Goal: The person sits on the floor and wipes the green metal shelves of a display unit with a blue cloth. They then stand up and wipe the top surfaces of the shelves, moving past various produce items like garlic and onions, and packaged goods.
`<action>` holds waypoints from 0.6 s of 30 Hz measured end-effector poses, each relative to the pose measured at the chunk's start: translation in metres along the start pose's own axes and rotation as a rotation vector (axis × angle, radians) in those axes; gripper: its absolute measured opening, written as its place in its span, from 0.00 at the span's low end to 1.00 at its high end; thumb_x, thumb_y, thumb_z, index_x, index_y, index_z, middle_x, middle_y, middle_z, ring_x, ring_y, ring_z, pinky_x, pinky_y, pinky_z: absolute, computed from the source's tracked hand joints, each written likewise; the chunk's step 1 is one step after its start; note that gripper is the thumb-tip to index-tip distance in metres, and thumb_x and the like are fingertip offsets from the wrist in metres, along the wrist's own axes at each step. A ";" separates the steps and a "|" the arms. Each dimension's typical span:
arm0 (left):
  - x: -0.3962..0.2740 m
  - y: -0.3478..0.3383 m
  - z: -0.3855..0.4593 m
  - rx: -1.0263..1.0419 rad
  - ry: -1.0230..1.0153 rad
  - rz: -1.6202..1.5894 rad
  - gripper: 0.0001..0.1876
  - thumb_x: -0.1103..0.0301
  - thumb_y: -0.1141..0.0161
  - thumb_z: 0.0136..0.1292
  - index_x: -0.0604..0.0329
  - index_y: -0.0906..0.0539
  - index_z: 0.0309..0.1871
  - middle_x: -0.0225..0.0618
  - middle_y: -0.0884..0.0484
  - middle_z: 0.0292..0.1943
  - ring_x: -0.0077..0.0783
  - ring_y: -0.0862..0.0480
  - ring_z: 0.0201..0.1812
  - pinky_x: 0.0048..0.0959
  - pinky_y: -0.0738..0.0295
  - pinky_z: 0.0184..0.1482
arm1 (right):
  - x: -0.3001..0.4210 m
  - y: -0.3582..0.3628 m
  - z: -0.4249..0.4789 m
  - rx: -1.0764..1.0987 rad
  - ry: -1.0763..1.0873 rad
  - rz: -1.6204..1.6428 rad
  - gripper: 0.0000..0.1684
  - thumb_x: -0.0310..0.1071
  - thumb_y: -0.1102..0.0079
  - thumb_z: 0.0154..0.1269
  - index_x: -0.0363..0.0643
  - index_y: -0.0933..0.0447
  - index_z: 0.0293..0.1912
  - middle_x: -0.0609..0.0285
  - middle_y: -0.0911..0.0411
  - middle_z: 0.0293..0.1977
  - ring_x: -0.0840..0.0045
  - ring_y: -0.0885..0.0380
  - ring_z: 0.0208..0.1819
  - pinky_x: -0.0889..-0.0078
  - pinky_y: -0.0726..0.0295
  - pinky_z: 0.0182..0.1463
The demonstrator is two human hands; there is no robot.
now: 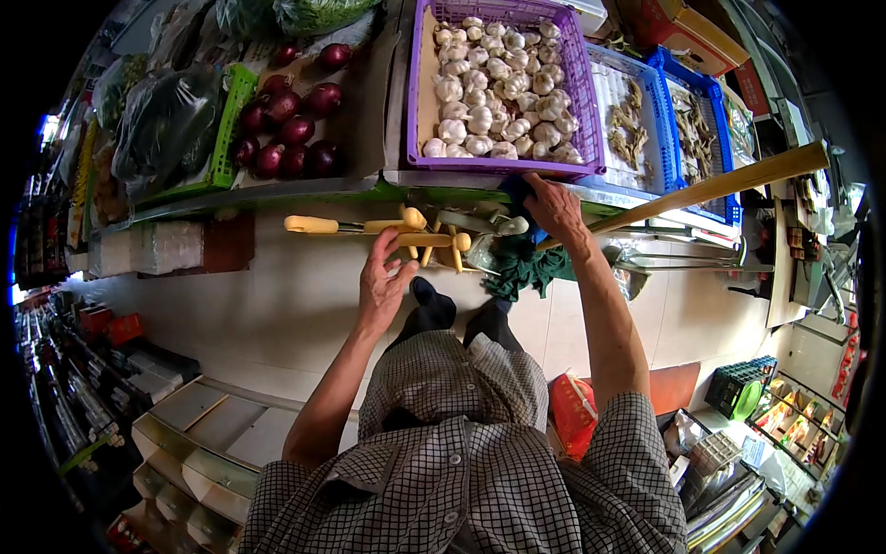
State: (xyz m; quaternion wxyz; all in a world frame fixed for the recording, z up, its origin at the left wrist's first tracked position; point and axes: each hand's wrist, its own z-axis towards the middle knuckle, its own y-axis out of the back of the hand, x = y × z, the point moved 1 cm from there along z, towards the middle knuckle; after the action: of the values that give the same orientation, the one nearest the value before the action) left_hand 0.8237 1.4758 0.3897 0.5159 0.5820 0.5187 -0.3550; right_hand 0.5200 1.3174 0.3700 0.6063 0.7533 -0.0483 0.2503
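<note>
My right hand (pixel 556 210) grips a dark blue cloth (pixel 518 197) at the metal front edge of the produce stand, just below a purple plastic crate (pixel 509 164) of garlic bulbs (pixel 516 85). Part of the cloth is hidden behind the fingers. My left hand (pixel 383 277) is held lower, fingers apart and nothing in its palm. Its fingertips overlap a cluster of yellow-handled objects (pixel 432 240) below the stand; whether they touch is unclear. A mop with a wooden pole (pixel 713 185) and a dark green cloth head (pixel 529 269) leans beside my right forearm.
Red onions (pixel 284 131) lie left of the garlic, by a green crate (pixel 228 124). Blue crates (pixel 664 124) with dried goods stand to the right. Behind me are a drawered cabinet (pixel 201 436) and a red bag (pixel 573 415) on the tiled floor (pixel 291 311).
</note>
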 end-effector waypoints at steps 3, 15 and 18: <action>-0.014 -0.005 0.012 0.087 -0.097 0.086 0.38 0.71 0.34 0.61 0.57 0.38 0.74 0.48 0.26 0.65 0.43 0.24 0.65 0.37 0.26 0.65 | 0.018 -0.004 0.014 0.036 0.149 -0.031 0.25 0.32 0.44 0.62 0.48 0.24 0.60 0.46 0.17 0.40 0.50 0.18 0.43 0.49 0.20 0.45; -0.008 -0.014 0.030 0.018 -0.240 0.099 0.14 0.73 0.38 0.69 0.61 0.22 0.57 0.36 0.20 0.51 0.33 0.19 0.51 0.28 0.25 0.54 | 0.074 -0.033 0.058 0.196 0.379 -0.020 0.25 0.30 0.47 0.61 0.47 0.25 0.59 0.45 0.17 0.37 0.51 0.17 0.40 0.50 0.19 0.41; -0.005 -0.013 0.028 -0.024 -0.340 0.195 0.13 0.74 0.39 0.70 0.61 0.22 0.56 0.35 0.20 0.49 0.29 0.19 0.49 0.24 0.24 0.52 | 0.104 -0.043 0.071 0.210 0.501 0.049 0.25 0.30 0.47 0.61 0.45 0.24 0.59 0.46 0.16 0.36 0.51 0.16 0.39 0.50 0.18 0.42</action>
State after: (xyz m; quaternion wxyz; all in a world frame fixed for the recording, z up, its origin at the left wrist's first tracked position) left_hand 0.8135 1.4469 0.3853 0.6347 0.5550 0.3696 -0.3905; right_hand 0.6495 1.2864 0.3675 0.5117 0.7251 0.1114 0.4471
